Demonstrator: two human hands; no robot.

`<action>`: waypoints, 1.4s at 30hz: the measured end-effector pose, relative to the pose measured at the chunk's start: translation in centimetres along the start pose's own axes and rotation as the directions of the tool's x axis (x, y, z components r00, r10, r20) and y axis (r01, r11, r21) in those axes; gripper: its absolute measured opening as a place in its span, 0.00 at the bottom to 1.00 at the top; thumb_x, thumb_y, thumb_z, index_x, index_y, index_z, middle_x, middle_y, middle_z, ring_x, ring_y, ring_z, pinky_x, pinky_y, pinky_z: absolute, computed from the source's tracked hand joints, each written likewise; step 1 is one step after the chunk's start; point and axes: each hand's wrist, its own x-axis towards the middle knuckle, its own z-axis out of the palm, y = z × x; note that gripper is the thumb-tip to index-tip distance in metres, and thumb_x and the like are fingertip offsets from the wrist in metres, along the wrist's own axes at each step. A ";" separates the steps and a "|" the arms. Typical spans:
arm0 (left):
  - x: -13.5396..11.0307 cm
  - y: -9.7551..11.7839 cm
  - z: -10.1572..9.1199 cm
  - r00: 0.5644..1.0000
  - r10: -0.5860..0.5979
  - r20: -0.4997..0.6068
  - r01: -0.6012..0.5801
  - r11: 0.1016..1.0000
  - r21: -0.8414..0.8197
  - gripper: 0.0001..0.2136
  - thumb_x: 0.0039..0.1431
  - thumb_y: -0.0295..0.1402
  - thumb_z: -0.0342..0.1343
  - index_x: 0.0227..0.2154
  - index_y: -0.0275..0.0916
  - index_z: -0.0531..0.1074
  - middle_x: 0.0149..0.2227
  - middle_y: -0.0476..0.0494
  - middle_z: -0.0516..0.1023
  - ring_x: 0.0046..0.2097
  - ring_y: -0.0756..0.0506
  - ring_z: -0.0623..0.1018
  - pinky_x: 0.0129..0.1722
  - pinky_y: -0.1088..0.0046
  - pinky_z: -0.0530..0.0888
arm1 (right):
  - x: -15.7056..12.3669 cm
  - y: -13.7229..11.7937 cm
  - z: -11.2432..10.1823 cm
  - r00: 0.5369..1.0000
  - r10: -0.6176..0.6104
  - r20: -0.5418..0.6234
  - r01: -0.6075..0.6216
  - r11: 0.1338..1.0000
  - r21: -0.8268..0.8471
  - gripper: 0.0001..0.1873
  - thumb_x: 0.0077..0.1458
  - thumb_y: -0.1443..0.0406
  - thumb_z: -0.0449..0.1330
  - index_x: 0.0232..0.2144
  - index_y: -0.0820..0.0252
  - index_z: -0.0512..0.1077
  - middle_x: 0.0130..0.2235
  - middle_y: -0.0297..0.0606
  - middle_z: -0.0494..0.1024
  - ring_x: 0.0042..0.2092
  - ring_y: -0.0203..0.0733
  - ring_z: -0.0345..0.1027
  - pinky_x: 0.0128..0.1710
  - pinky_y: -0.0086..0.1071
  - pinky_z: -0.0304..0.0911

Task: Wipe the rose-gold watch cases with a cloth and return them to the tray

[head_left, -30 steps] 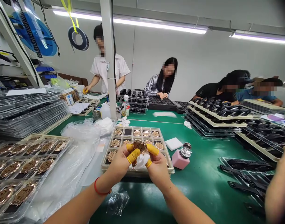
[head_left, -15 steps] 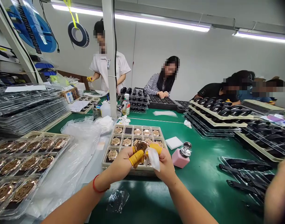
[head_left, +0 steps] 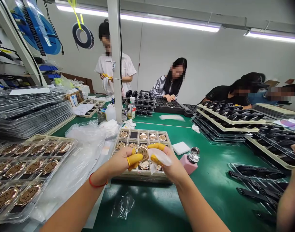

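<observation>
Yellow finger cots cover several fingertips on both hands. My left hand (head_left: 124, 159) pinches a gold-rimmed watch case (head_left: 142, 152) by its edge, tilted above the tray. Between the fingers of my right hand (head_left: 168, 161) is a thin white wipe (head_left: 161, 157), close beside the watch case; whether they touch I cannot tell. Under both hands lies a cream compartment tray (head_left: 168, 137) with more gold watch cases (head_left: 124, 133) in its pockets. Part of its front rows is hidden by my hands. A pink dispenser bottle (head_left: 188, 163) with a metal top stands right of my right hand.
A white pad (head_left: 180, 148) lies behind the bottle. Plastic film (head_left: 72, 161) and another tray of watch cases (head_left: 31, 166) are on the left. Black watches in stacked trays (head_left: 230, 114) stand at the right. A white post (head_left: 115, 64) rises behind the tray. Co-workers sit and stand beyond.
The watch case has tipped to face more sideways, and my left hand has shifted slightly left. The wipe is spread wider in my right hand, which has opened a small gap from the left.
</observation>
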 end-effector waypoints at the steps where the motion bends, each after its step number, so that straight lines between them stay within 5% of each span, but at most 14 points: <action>1: -0.1 -0.1 -0.2 0.997 0.001 0.080 -0.006 0.998 0.059 0.21 0.56 0.47 0.50 0.15 0.37 0.59 0.17 0.54 0.58 0.21 0.54 0.57 0.21 0.76 0.54 | 0.0 0.1 0.0 0.999 0.030 0.037 -0.030 1.000 0.005 0.17 0.38 0.62 0.71 0.34 0.57 0.75 0.33 0.34 0.77 0.34 0.39 0.69 0.33 0.31 0.63; 3: 0.0 -0.3 -0.4 0.989 0.009 0.150 -0.031 0.989 0.144 0.21 0.58 0.45 0.49 0.16 0.37 0.58 0.17 0.55 0.56 0.22 0.54 0.55 0.21 0.76 0.53 | 0.0 0.4 0.0 0.995 0.075 0.062 -0.074 0.997 -0.011 0.18 0.35 0.62 0.73 0.32 0.58 0.75 0.32 0.33 0.77 0.34 0.39 0.68 0.34 0.31 0.63; 7: 0.4 -1.0 -0.1 0.994 0.108 -0.024 -0.107 0.993 0.038 0.13 0.51 0.40 0.61 0.29 0.36 0.66 0.25 0.54 0.64 0.26 0.53 0.64 0.25 0.78 0.62 | 0.4 1.0 -0.1 0.997 0.079 -0.017 -0.077 0.994 0.071 0.18 0.37 0.56 0.72 0.28 0.59 0.73 0.29 0.34 0.75 0.30 0.37 0.66 0.30 0.30 0.61; 11: 0.8 -1.2 0.8 0.971 0.231 -0.059 -0.236 0.966 -0.103 0.29 0.47 0.34 0.66 0.52 0.43 0.62 0.42 0.45 0.71 0.37 0.48 0.72 0.37 0.72 0.71 | 0.5 1.1 -0.1 0.994 0.088 -0.065 -0.080 0.989 0.122 0.21 0.41 0.50 0.68 0.32 0.59 0.73 0.30 0.36 0.75 0.29 0.38 0.65 0.27 0.30 0.60; 17: 0.8 -1.1 0.7 0.964 0.266 -0.025 -0.263 0.961 0.088 0.27 0.46 0.38 0.66 0.50 0.41 0.68 0.43 0.44 0.75 0.38 0.46 0.74 0.37 0.73 0.71 | -0.1 0.3 0.8 0.995 0.046 0.091 -0.037 0.994 -0.103 0.17 0.40 0.57 0.70 0.33 0.58 0.76 0.33 0.35 0.78 0.34 0.41 0.68 0.36 0.33 0.63; 20: 0.6 -1.1 0.7 0.972 0.235 0.000 -0.229 0.948 0.220 0.22 0.48 0.40 0.65 0.46 0.39 0.71 0.38 0.45 0.77 0.34 0.46 0.73 0.36 0.73 0.70 | 0.0 0.9 1.4 0.998 0.002 0.070 0.009 0.988 -0.157 0.13 0.45 0.55 0.66 0.27 0.60 0.77 0.26 0.33 0.75 0.29 0.38 0.66 0.30 0.30 0.62; 26: 0.7 -1.2 1.6 0.971 0.233 -0.061 -0.240 0.952 -0.191 0.25 0.45 0.39 0.66 0.47 0.38 0.68 0.40 0.44 0.74 0.37 0.47 0.73 0.37 0.74 0.71 | 0.0 0.5 -0.2 0.999 -0.033 -0.032 0.027 0.986 -0.163 0.16 0.50 0.51 0.62 0.31 0.58 0.76 0.27 0.35 0.76 0.30 0.40 0.66 0.31 0.32 0.63; 29: 0.8 -0.9 1.9 0.972 0.118 -0.201 -0.131 0.990 -0.055 0.25 0.46 0.38 0.65 0.48 0.38 0.67 0.33 0.48 0.74 0.31 0.49 0.71 0.31 0.76 0.68 | -0.4 -0.9 -1.0 0.993 -0.104 -0.062 0.084 0.961 -0.263 0.12 0.50 0.56 0.63 0.34 0.57 0.76 0.30 0.36 0.76 0.32 0.41 0.67 0.33 0.33 0.64; 33: 0.7 -0.5 2.1 0.968 0.123 -0.220 -0.051 0.950 0.307 0.17 0.48 0.34 0.61 0.43 0.38 0.71 0.26 0.51 0.72 0.26 0.49 0.69 0.27 0.76 0.64 | -0.9 -1.0 0.5 0.944 -0.327 0.043 0.309 0.835 -0.455 0.02 0.49 0.64 0.64 0.28 0.54 0.77 0.34 0.38 0.74 0.38 0.44 0.66 0.39 0.37 0.62; 37: 0.4 -0.4 3.0 0.970 0.222 -0.097 -0.198 0.958 0.206 0.08 0.48 0.28 0.59 0.33 0.37 0.72 0.32 0.49 0.73 0.31 0.49 0.70 0.30 0.76 0.65 | -0.7 0.4 1.7 0.855 -0.514 0.063 0.432 0.640 -0.635 0.07 0.47 0.70 0.62 0.26 0.52 0.78 0.33 0.38 0.73 0.40 0.46 0.63 0.42 0.40 0.59; 42: 1.0 -0.9 3.5 0.993 0.112 0.024 -0.104 0.971 -0.215 0.15 0.52 0.35 0.59 0.42 0.36 0.67 0.29 0.50 0.70 0.27 0.52 0.69 0.27 0.77 0.69 | 0.3 0.2 -0.8 0.925 -0.336 -0.176 0.267 0.906 -0.329 0.07 0.46 0.69 0.63 0.31 0.55 0.77 0.32 0.35 0.78 0.36 0.44 0.69 0.38 0.37 0.62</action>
